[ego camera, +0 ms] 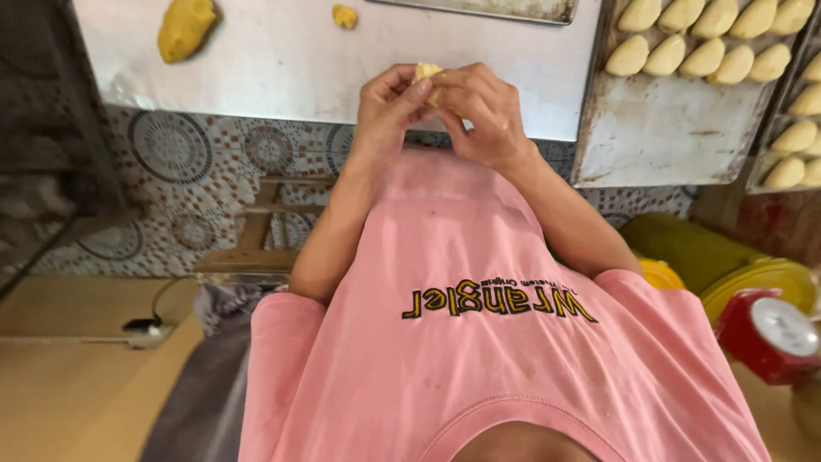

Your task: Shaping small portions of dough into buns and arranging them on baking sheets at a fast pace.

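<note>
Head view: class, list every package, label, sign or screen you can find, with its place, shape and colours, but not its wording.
Shirt print: across the chest of the pink shirt, a curved band of dark letters edged in yellow.
Scale dial: lower right, a round white face in a red housing.
No packages or screens show.

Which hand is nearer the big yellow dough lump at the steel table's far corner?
Left. The left hand sits on the same side as the big yellow dough lump; the right hand is beyond it, farther away.
</note>
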